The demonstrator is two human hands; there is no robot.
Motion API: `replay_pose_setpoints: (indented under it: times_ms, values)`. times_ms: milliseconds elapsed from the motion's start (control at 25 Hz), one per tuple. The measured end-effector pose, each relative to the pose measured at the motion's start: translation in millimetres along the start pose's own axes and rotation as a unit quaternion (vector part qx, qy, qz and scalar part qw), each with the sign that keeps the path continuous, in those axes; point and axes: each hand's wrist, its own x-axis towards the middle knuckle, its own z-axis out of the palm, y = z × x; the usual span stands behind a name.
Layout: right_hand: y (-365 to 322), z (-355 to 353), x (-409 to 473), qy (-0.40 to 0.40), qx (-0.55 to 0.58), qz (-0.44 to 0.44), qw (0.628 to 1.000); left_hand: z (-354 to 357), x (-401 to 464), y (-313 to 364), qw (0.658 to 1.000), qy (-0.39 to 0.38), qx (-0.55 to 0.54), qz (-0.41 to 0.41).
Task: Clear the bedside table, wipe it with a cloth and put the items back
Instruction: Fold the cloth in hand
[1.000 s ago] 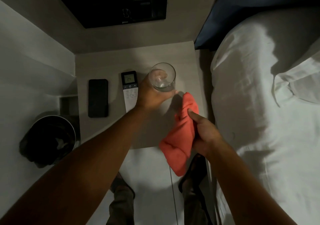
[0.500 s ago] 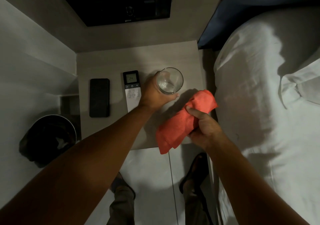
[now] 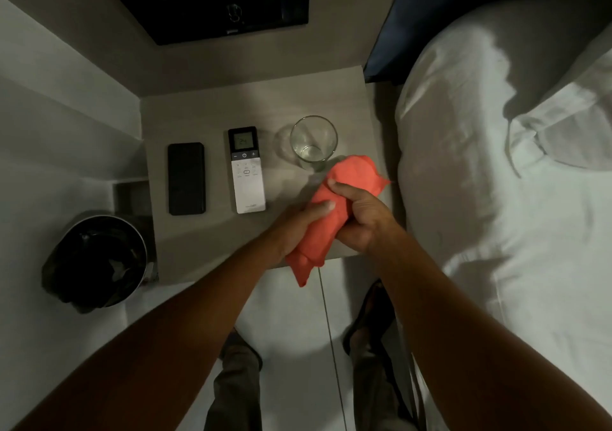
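On the grey bedside table (image 3: 198, 238) lie a black phone (image 3: 186, 179) at the left and a white remote (image 3: 246, 170) beside it. An empty clear glass (image 3: 313, 142) stands upright to the right of the remote, free of any hand. An orange-red cloth (image 3: 334, 212) is bunched over the table's front right corner. My left hand (image 3: 298, 228) grips its lower part and my right hand (image 3: 359, 215) is closed around its middle. The cloth's top end lies just in front of the glass.
A bed with white sheets and a pillow (image 3: 496, 165) runs along the right side. A round bin with a dark liner (image 3: 96, 261) stands on the floor at the left. A dark wall panel (image 3: 212, 10) hangs above the table. My feet show below on the tiled floor.
My left hand let go of the glass, which now stands on the table, and came back to take hold of the cloth. The cloth is now held in both hands.
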Motion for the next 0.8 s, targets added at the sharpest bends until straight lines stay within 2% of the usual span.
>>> replay_pose_setpoints:
  times_ms: [80, 120, 240, 360, 600, 680, 800]
  values:
    - [-7.6, -1.9, -4.7, 0.002, -0.023, -0.013, 1.000, -9.6, -4.3, 4.3, 0.994, -0.009, -0.048, -0.094]
    - [-12.3, -5.1, -8.1, 0.015, -0.041, -0.021, 0.999, -14.4, -6.8, 8.9, 0.993, 0.002, -0.048, -0.111]
    - [-25.2, -9.8, -28.7, 0.044, -0.112, -0.049, 0.991, -21.6, -22.6, 29.8, 0.995, 0.026, 0.032, -0.092]
    - [-43.0, -24.9, -71.4, 0.084, -0.137, -0.127, 0.979, -2.4, -45.9, 56.0, 0.996, -0.017, 0.064, -0.062]
    - [-73.7, -125.2, -240.1, 0.131, -0.117, -0.268, 0.947, 156.6, -110.6, 103.3, 0.978, -0.179, 0.094, -0.048]
    - [-73.1, -179.0, -295.5, 0.151, -0.067, -0.309, 0.936, 218.5, -127.9, 106.6, 0.962, -0.250, 0.096, -0.056]
    - [-55.8, -276.8, -369.1, 0.199, 0.056, -0.362, 0.909, 335.5, -166.3, 98.8, 0.924, -0.328, 0.178, -0.086]
